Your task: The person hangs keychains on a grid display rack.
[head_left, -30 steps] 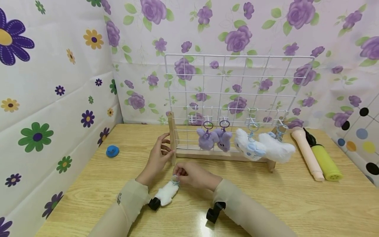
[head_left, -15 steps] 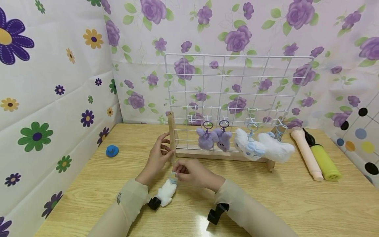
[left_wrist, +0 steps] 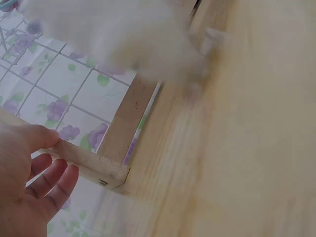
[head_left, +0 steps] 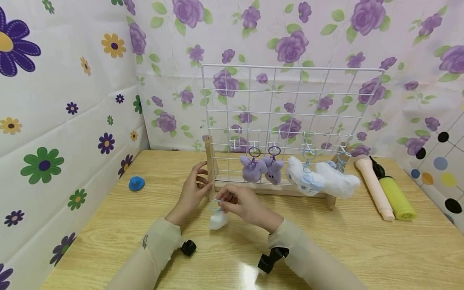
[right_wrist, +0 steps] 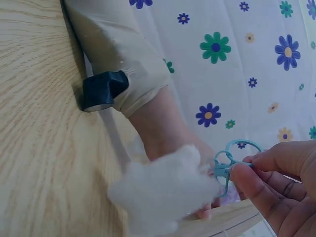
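Note:
My right hand [head_left: 246,209] pinches the light-blue ring [right_wrist: 245,141] of a white plush keychain [head_left: 218,220], which hangs just above the table. In the right wrist view the plush [right_wrist: 165,192] dangles from a blue clasp, its front not visible. Blurred, it also crosses the top of the left wrist view. My left hand [head_left: 192,193] holds the left wooden upright [head_left: 210,157] of a white wire grid rack [head_left: 293,67], thumb on one side and fingers on the other. Two purple plush keychains [head_left: 251,171] and two white plush keychains [head_left: 306,177] hang from the rack's hooks.
A small blue duck figure [head_left: 136,183] sits on the wooden table [head_left: 163,266] at the left. To the right of the rack lie a pale pink tube [head_left: 373,185] and a yellow-green cylinder [head_left: 396,197]. Patterned cloths stand behind and at both sides.
My right hand has lifted the white plush keychain off the table by its ring and moved it slightly up and right toward the rack. The left hand stays on the upright.

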